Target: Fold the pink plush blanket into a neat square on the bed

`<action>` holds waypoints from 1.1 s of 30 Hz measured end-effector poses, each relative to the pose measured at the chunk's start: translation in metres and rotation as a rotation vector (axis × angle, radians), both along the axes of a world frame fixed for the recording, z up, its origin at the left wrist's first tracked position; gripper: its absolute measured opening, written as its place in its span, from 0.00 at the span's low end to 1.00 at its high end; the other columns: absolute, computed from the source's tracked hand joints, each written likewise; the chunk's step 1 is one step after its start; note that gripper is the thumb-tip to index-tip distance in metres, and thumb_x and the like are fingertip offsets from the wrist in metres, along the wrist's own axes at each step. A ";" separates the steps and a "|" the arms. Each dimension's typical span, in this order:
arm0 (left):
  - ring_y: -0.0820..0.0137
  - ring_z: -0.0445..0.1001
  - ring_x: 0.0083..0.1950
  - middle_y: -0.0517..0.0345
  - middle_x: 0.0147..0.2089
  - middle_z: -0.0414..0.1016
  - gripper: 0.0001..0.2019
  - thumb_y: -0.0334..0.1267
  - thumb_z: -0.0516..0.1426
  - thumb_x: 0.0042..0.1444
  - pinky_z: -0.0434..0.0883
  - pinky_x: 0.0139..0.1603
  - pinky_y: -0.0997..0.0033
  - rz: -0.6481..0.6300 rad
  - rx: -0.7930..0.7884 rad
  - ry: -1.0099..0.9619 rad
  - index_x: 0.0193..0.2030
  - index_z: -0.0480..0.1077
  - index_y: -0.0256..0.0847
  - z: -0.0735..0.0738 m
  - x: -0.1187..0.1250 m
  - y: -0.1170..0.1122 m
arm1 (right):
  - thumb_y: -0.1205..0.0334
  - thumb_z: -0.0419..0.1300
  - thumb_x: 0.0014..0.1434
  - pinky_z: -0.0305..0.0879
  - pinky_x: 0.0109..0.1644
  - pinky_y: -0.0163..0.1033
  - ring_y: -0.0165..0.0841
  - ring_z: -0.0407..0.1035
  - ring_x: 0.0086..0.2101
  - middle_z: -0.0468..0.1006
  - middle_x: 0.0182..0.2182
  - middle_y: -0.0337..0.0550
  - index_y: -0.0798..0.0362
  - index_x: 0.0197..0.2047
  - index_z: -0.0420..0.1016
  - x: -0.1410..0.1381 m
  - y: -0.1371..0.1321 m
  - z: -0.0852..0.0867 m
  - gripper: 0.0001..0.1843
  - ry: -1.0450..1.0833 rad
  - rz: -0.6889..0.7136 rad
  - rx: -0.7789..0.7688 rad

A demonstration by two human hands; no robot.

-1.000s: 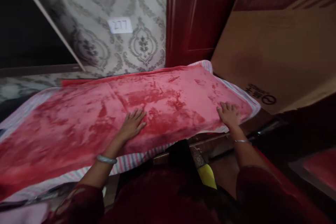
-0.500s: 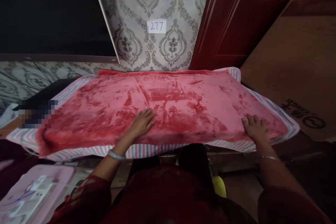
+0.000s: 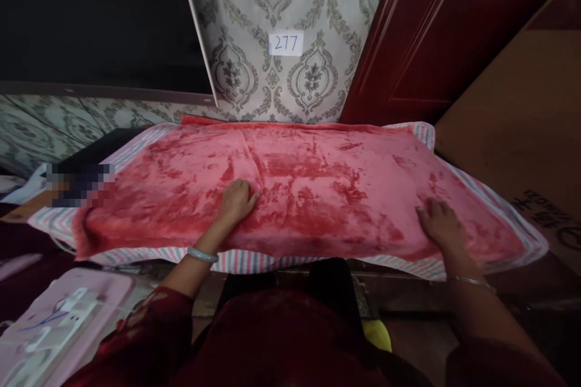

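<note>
Red plush cloth (image 3: 299,217) spread wide before the person, over a striped cloth (image 3: 247,261) whose edges show at front and both ends. Left hand (image 3: 236,201) on the plush left of middle, fingers curled; cannot tell whether it pinches fabric. Right hand (image 3: 440,222) on the plush near its right end, loosely bent, no grip visible. Cardboard box (image 3: 508,127) beyond that end; card "277" (image 3: 285,43) on patterned wall (image 3: 313,75) behind.

The left grip (image 3: 235,199) and right grip (image 3: 442,224) touch a red blanket (image 3: 313,193).
</note>
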State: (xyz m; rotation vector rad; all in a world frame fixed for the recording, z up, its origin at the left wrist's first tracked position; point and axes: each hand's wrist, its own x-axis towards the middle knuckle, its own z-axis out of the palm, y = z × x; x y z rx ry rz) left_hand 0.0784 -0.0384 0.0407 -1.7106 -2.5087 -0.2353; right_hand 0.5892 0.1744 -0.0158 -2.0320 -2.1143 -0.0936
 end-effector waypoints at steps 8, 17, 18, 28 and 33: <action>0.54 0.75 0.53 0.39 0.48 0.79 0.15 0.40 0.50 0.70 0.69 0.54 0.57 0.045 -0.039 -0.055 0.45 0.77 0.36 -0.012 0.004 0.015 | 0.43 0.36 0.68 0.55 0.67 0.70 0.62 0.55 0.67 0.60 0.70 0.62 0.56 0.73 0.61 -0.011 -0.009 -0.002 0.41 0.076 -0.082 -0.049; 0.48 0.73 0.59 0.32 0.54 0.77 0.19 0.38 0.48 0.69 0.68 0.58 0.50 0.078 -0.055 -0.028 0.52 0.75 0.30 -0.006 0.013 0.015 | 0.41 0.35 0.66 0.52 0.69 0.69 0.60 0.53 0.69 0.58 0.72 0.59 0.56 0.74 0.60 -0.014 -0.010 -0.002 0.43 0.086 -0.115 -0.057; 0.47 0.72 0.62 0.32 0.57 0.76 0.19 0.39 0.48 0.69 0.67 0.61 0.49 0.030 -0.019 -0.028 0.55 0.75 0.30 -0.007 0.018 0.016 | 0.41 0.34 0.66 0.52 0.69 0.68 0.60 0.53 0.69 0.59 0.72 0.58 0.56 0.74 0.60 -0.014 -0.010 -0.002 0.43 0.085 -0.116 -0.050; 0.58 0.44 0.81 0.43 0.79 0.50 0.35 0.57 0.44 0.71 0.40 0.79 0.45 -0.620 -0.062 -0.181 0.78 0.51 0.40 -0.048 0.054 0.024 | 0.43 0.36 0.67 0.53 0.68 0.69 0.61 0.54 0.68 0.59 0.72 0.60 0.58 0.74 0.60 -0.013 -0.009 -0.004 0.42 0.082 -0.106 -0.052; 0.57 0.45 0.81 0.45 0.79 0.51 0.34 0.57 0.44 0.71 0.41 0.79 0.45 -0.619 -0.066 -0.187 0.77 0.53 0.41 -0.041 0.051 0.022 | 0.43 0.36 0.69 0.54 0.67 0.68 0.60 0.54 0.68 0.59 0.72 0.60 0.58 0.74 0.60 -0.012 -0.005 -0.008 0.40 0.055 -0.112 -0.043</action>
